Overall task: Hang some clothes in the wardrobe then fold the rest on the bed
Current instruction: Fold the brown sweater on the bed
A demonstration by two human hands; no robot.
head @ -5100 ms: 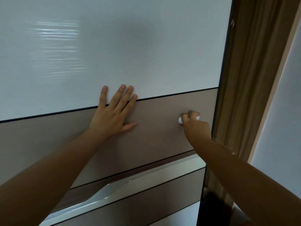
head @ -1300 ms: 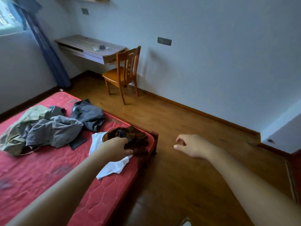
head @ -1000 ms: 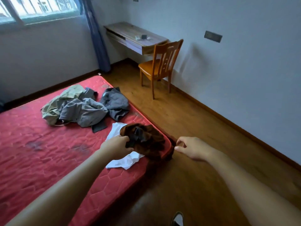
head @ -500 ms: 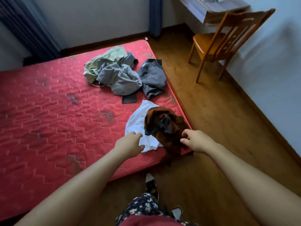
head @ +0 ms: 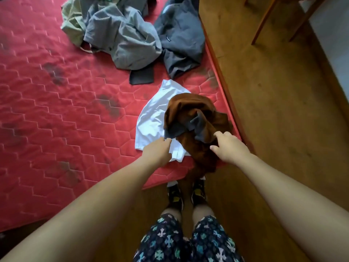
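Down at the near corner of the red quilted mattress, both hands meet at a crumpled brown garment with a grey lining. The right hand lies on the garment's near right side, fingers apart and loosely bent, thumb stuck out to the left. It touches the cloth but has nothing pinched. The left hand shows only its back, with its knuckles at the near edge of a flat white garment that spreads out beyond it and runs under the brown one. Its fingertips are hidden, so whether it has hold of the white cloth cannot be told; it may only be touching it.

Between the hands and toward the person, part of the brown garment hangs over the mattress edge toward a wooden plank floor. Well beyond both hands sits a loose heap — a light grey garment, a dark grey one to its right, a pale green one at the far left. Off to the right of the right hand and far up, wooden chair legs stand on the floor. Below the forearms are dark patterned shorts and patterned shoes.
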